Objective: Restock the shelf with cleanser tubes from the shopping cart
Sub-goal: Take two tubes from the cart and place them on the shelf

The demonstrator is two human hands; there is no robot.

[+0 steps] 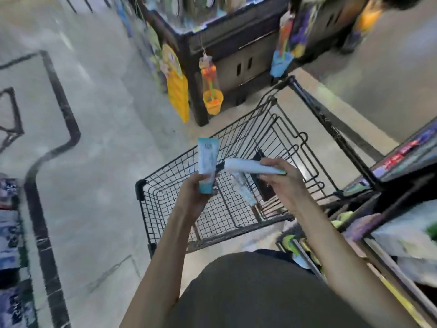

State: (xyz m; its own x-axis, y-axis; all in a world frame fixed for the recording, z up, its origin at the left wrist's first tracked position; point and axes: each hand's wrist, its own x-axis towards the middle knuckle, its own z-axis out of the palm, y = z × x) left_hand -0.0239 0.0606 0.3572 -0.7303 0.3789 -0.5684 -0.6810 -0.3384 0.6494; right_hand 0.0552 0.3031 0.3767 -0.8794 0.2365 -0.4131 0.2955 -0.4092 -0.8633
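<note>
Store aisle, grey floor. Left hand (198,192) fingers hold one tube (207,159) upright; right hand (281,179) fingers hold a second tube (250,167) level, both above the cart (165,185). Third tube (244,189) remains inside. Shelf (390,223) at right: these three not yet placed.

A shop: wire shopping cart (236,185), stocked shelf (402,228), hanging toys (210,91)

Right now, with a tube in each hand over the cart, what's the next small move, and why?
Probably turn right and carry both to the shelf. The left hand grips an upright tube, the right hand a level tube; neither can pick another from the cart.
</note>
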